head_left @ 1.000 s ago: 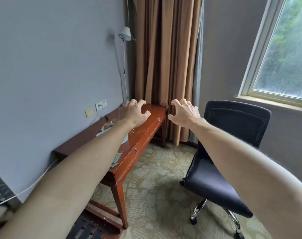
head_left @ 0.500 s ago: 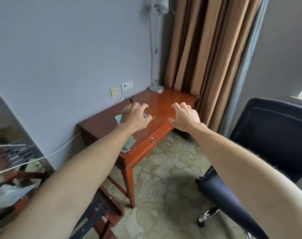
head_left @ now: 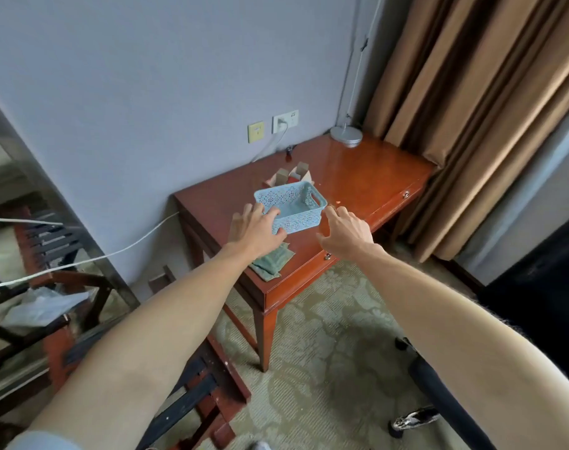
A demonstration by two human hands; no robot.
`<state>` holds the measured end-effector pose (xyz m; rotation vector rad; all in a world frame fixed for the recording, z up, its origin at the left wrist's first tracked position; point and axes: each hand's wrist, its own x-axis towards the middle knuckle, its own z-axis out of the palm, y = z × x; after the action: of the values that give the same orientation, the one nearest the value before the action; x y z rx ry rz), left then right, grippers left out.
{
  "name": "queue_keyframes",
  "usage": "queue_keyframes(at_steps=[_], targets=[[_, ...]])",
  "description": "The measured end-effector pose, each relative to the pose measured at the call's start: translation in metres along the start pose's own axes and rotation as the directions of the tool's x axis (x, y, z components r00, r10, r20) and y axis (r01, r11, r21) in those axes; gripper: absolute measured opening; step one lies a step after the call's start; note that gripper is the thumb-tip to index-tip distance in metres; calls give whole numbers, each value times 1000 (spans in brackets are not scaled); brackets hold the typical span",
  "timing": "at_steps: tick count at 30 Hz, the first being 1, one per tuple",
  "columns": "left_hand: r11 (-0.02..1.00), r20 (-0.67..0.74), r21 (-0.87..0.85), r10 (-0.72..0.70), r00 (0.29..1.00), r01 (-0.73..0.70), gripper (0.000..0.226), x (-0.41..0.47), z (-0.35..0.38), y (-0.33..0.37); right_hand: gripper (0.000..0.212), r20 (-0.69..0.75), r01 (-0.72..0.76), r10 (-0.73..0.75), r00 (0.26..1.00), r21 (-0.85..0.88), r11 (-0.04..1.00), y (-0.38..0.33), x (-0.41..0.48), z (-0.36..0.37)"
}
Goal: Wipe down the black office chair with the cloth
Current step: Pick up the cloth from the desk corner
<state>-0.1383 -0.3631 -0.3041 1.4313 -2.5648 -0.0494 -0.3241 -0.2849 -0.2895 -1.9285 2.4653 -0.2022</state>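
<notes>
Left hand above the green cloth on the table, right hand beside the blue basket, both spread-fingered, empty.

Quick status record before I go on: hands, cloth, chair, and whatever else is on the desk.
left hand: fingers spread at the blue basket's near-left corner, holds nothing
right hand: loosely curled beside the basket's right corner, empty
cloth: green, crumpled on the wooden desk under the left wrist, not picked up
black office chair: at the right edge, neither hand on it
also on desk: small cardboard boxes behind the basket; lamp base at the far corner
</notes>
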Motion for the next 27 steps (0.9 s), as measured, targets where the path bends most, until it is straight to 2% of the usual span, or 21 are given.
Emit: queue_keyframes(at_steps=[4, 15, 27], targets=[[998, 53, -39, -49, 997, 51, 42, 8, 31, -24, 51, 69, 21, -22, 997, 23, 1000, -13, 24, 40], [982, 196, -49, -169, 966, 181, 45, 38, 101, -40, 43, 215, 113, -128, 968, 83, 990, -5, 91, 120], [913, 285, 35, -400, 871, 407, 47, 64, 157, -22, 48, 376, 320, -343, 861, 126, 939, 24, 149, 182]])
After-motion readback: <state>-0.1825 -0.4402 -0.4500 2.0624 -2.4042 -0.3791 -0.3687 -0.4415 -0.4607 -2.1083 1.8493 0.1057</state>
